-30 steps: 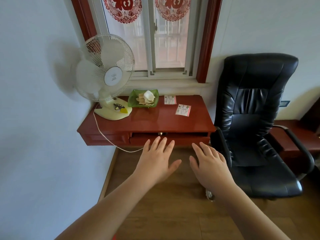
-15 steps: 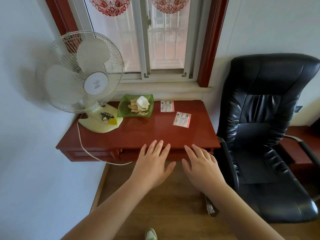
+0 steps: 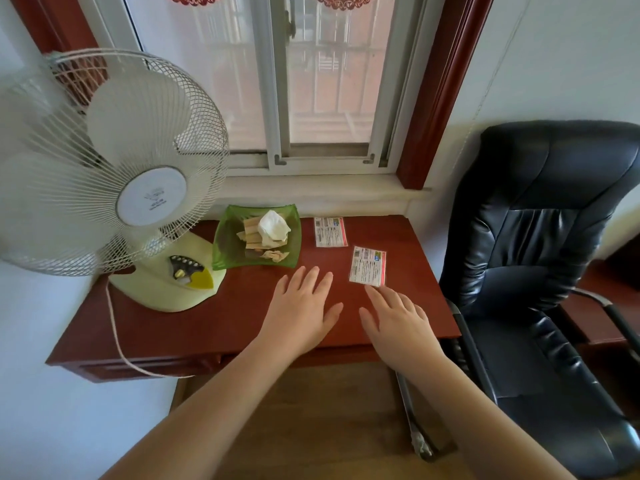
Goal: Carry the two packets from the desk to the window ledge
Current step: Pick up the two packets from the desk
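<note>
Both my hands hover open over the surface, packets not yet lifted.

My right hand [image 3: 398, 320], fingers spread and grasping nothing, is nearer the near packet [image 3: 367, 265]: its fingertips sit just short of the packet's front edge, and the packet's long axis runs away from me. My left hand [image 3: 300, 313] is equally empty. The far packet [image 3: 330, 232] lies beyond the near packet, close under the window ledge [image 3: 311, 194].

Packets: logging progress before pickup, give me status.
Left hand and right hand open, empty, above desk. Near packet just beyond right fingertips; far packet below window ledge. Path clear.
</note>
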The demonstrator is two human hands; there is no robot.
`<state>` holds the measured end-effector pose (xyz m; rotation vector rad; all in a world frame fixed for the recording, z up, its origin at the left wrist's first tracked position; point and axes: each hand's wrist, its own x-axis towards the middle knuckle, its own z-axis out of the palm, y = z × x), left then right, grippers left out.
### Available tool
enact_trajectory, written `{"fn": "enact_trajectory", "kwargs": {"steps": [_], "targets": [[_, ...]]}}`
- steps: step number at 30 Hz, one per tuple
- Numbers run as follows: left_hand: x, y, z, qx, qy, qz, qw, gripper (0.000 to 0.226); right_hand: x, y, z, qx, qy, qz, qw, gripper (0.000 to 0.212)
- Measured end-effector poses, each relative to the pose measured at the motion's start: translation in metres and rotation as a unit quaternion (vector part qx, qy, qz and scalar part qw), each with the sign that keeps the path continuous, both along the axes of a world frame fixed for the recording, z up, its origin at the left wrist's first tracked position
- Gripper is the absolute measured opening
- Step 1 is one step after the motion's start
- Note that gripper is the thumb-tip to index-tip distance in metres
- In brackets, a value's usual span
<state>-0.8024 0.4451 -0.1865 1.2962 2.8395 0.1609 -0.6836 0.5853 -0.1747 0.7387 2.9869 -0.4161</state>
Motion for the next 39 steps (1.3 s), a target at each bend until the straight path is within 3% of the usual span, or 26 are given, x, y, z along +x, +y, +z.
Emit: {"fn": "enact_trajectory", "kwargs": {"steps": [20, 26, 32, 36, 39], "targets": [[-0.147, 0.164, -0.079, -0.086, -0.072, 0.036, 0.993, 0.061, -0.17, 0.164, -0.066, -0.099, -0.06, 0.035, 0.993, 0.066], [-0.175, 0.195, -0.1, -0.074, -0.087, 0.061, 0.992, 0.057, -0.211, 0.194, -0.102, -0.109, -0.079, 0.048, 0.99, 0.07], [-0.212, 0.216, -0.135, -0.116, -0.169, 0.12, 0.971, 0.053, -0.229, 0.205, -0.134, -0.15, -0.139, 0.048, 0.978, 0.069], [-0.237, 0.231, -0.155, -0.079, -0.227, 0.172, 0.955, 0.049, -0.233, 0.216, -0.151, -0.18, -0.161, -0.016, 0.97, 0.068], [-0.257, 0.239, -0.167, -0.013, -0.252, 0.23, 0.94, 0.046, -0.234, 0.224, -0.163, -0.26, -0.127, -0.168, 0.942, 0.077]]}}
